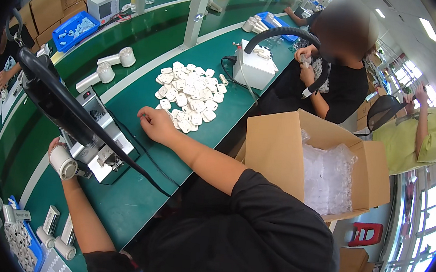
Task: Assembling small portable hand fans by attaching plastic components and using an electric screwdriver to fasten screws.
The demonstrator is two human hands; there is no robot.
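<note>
Cylinder (63, 162), clamped in left hand (55, 146) beside machine (117, 134), axis slanting toward the body, well left of right hand (157, 124), near pieces (191, 89), grip unclear.

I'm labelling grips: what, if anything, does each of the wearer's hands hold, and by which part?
The left hand holds a white device around its cylindrical head; the right hand shows nothing held.
</note>
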